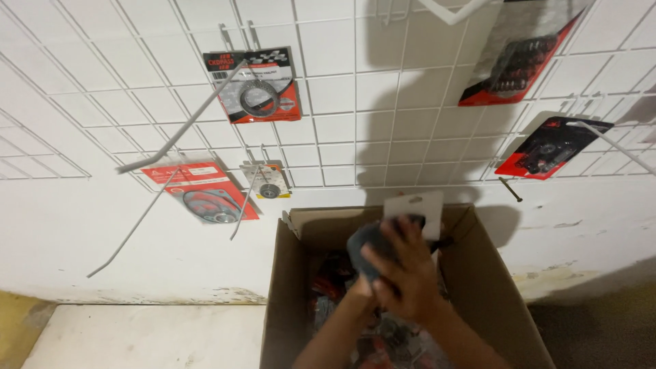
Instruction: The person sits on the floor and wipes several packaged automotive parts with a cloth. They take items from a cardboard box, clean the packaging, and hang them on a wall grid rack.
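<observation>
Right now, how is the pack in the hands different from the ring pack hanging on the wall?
The held pack shows a plain white card back; the ring pack shows a red and black front. The held pack is above the box, gripped by the hands; the ring pack hangs from a hook. Both are carded packs.

Box (478, 287) sits open on the floor (137, 338) against the wall, packets (335, 280) piled inside it. White wire grid (335, 89) above carries hooks (181, 130) with carded parts (254, 85) hanging.
</observation>
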